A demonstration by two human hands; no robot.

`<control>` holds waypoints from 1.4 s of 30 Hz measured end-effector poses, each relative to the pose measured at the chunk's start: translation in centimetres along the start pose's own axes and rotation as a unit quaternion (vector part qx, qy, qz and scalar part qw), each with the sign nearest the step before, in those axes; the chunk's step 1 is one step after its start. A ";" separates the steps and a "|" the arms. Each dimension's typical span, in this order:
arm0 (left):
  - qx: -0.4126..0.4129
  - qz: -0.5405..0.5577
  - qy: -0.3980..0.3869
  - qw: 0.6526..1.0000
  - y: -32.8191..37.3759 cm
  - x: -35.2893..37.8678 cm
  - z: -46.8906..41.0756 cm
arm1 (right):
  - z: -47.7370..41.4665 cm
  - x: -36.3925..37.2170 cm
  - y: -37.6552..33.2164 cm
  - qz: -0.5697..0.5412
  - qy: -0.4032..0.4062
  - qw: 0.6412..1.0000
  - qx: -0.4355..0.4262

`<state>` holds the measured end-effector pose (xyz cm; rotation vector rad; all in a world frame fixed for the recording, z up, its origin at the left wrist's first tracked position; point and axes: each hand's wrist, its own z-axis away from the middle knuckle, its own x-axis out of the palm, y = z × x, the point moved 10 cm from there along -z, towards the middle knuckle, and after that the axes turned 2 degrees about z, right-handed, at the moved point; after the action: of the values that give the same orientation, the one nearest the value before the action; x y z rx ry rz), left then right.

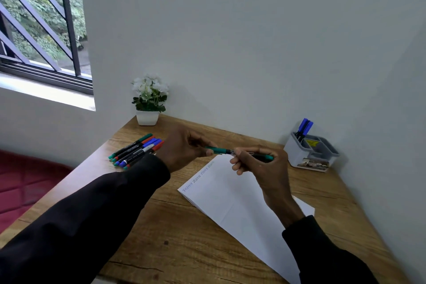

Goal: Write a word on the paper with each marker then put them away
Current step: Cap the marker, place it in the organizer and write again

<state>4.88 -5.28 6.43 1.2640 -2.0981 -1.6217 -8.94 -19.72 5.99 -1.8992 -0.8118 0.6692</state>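
Note:
A white sheet of paper (232, 200) lies on the wooden desk (175, 233), with several words written in blue and green along its far left edge. Above the paper's far corner both hands meet on one green marker (224, 151). My left hand (184, 147) pinches its green cap end. My right hand (260, 163) grips the black barrel, whose green tail sticks out to the right. Several more markers (136, 148) with green, red and blue caps lie in a row on the desk to the left of my left hand.
A grey desk organizer (311, 152) holding two blue-capped markers (304, 127) stands at the back right against the wall. A small white pot of white flowers (148, 101) sits at the desk's back left corner. A red seat (27, 182) is left of the desk.

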 end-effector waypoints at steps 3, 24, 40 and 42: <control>0.005 -0.021 -0.024 0.999 -0.2 1.5 0.3 | 0.6 -0.2 0.3 0.009 -0.004 1.000 0.005; -0.030 0.114 0.017 0.993 -0.3 6.7 -6.1 | -6.9 -14.9 1.8 0.266 0.115 0.953 -0.090; -0.081 0.048 0.097 0.991 -5.2 -1.7 -4.5 | -13.6 -23.2 7.0 0.361 0.182 0.915 -0.021; -0.095 0.046 0.109 0.988 -5.8 -2.8 -3.9 | -13.6 -22.9 7.5 0.370 0.174 0.913 -0.017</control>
<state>11.84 -6.11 3.78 1.2031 -1.8004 -1.5264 -11.59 -47.19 7.51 -2.2690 0.1556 0.7201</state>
